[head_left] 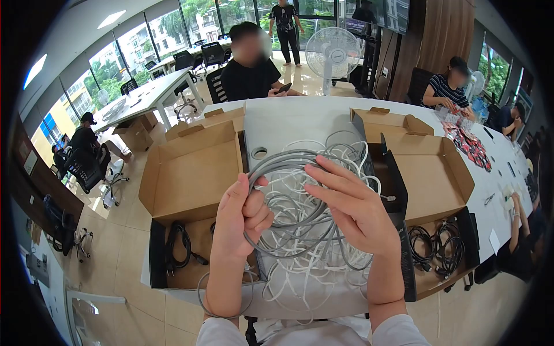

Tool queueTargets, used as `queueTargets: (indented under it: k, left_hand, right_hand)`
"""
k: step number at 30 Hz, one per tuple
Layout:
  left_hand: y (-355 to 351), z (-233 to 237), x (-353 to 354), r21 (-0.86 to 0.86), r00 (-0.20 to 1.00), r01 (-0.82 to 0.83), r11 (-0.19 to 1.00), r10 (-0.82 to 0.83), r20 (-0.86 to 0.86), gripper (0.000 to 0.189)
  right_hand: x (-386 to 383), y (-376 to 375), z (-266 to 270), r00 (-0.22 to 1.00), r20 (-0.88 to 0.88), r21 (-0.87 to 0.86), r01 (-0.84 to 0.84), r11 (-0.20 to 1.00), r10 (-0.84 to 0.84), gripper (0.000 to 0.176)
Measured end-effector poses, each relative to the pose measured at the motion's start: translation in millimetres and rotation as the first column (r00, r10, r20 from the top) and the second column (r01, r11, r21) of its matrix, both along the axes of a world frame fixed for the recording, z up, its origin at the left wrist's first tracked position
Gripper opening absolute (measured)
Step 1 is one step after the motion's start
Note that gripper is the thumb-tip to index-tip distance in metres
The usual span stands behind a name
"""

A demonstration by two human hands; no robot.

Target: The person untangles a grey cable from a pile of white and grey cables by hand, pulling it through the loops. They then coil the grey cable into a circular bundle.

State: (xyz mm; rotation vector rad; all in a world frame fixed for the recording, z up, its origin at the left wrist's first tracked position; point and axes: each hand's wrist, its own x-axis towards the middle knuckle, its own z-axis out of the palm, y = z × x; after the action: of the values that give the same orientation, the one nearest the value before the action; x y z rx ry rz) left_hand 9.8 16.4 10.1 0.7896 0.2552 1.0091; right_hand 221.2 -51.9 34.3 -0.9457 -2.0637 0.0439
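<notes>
Grey cable (284, 160) is gathered into a coil of several loops, held up over the table (288, 121) in front of us. We note our left hand (245, 214) curled closed on the coil's left side, thumb upright along the loops. Our right hand (355, 202) is opened out, fingers nearly straight and slightly parted, laid over the coil's right side rather than wrapped round it; we cannot see its thumb. A thin grey loop hangs by our left forearm; we cannot tell where it joins.

Below the coil we record a tangled heap of white cables (314, 259), with some grey lengths mixed in. A pale plug (389, 198) sticks out at its right edge.

On either side lies a cardboard box, lid folded back. The left box (193, 167) holds a black cord (180, 245); the right box (435, 173) holds bundled black cords (447, 248).

Across the table we see a seated person (248, 78) with a phone (283, 88), near a white fan (333, 55). Farther right, a person in a striped top (449, 87) handles red-and-white packets (467, 141).
</notes>
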Motion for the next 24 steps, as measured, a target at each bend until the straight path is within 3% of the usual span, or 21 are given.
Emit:
queueTargets:
  k: [5, 14, 19, 24]
  left_hand:
    - [1, 2, -4, -0.08, 0.993, 0.021, 0.997, -0.012, 0.116, 0.038]
    - [3, 11, -19, -0.176, 0.985, 0.025, 0.984, 0.006, 0.173, 0.038]
    - [4, 13, -23, -0.209, 0.984, 0.05, 0.977, -0.013, 0.177, 0.04]
    - [9, 11, -25, -0.27, 0.945, 0.185, 0.945, -0.096, 0.314, 0.039]
  right_hand:
    - [-5, 3, -3, 1.0, -0.003, 0.071, 0.007, 0.997, -0.007, 0.041]
    - [-11, 7, -9, 0.957, 0.287, 0.0, 0.046, 0.999, -0.044, 0.049]
    - [-21, 3, -12, 0.957, 0.272, -0.014, 0.104, 0.994, -0.096, 0.047]
    - [-31, 4, -15, 0.95, 0.259, 0.033, 0.168, 0.985, -0.171, 0.033]
